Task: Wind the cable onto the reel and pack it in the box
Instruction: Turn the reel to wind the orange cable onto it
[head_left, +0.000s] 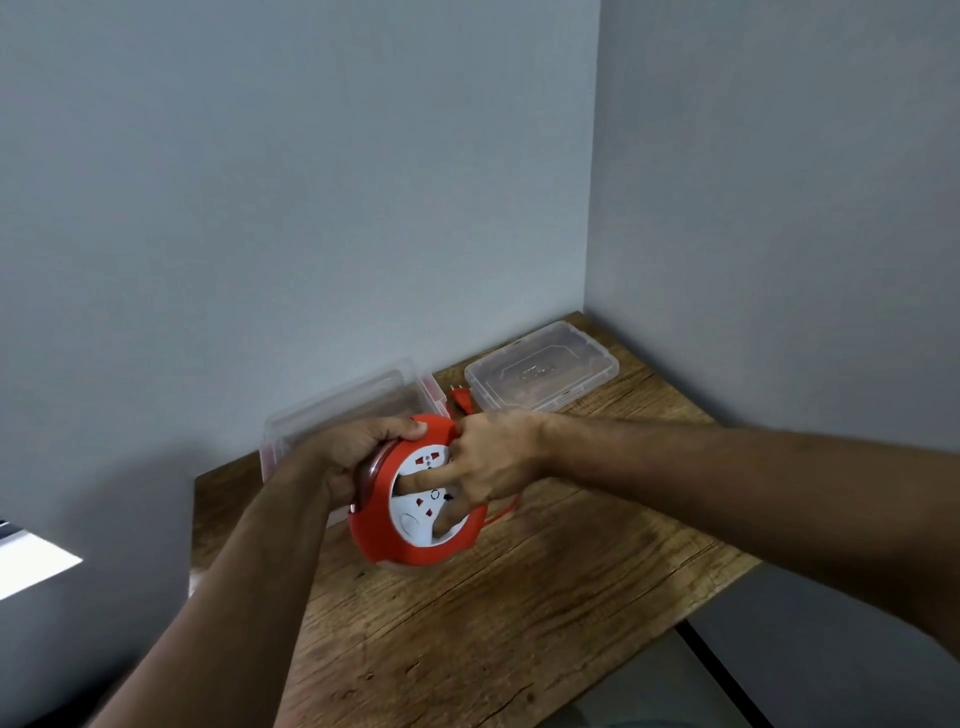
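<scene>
Looks like a plain room in somebody's home or a small office, honestly hard to pin down further. It's a corner where two bare grey-blue painted walls (311, 182) meet, and a wood-grain tabletop (493, 597) is pushed right into that corner. Near the walls on the tabletop sit a clear plastic storage box (332, 410) and its lid (540, 369), ordinary household stuff. No tools or lab gear around them.

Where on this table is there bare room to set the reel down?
Bare wood runs along the near edge of the table, in front of the reel, and right of it below the lid. The back is crowded: box, plug, lid.
</scene>
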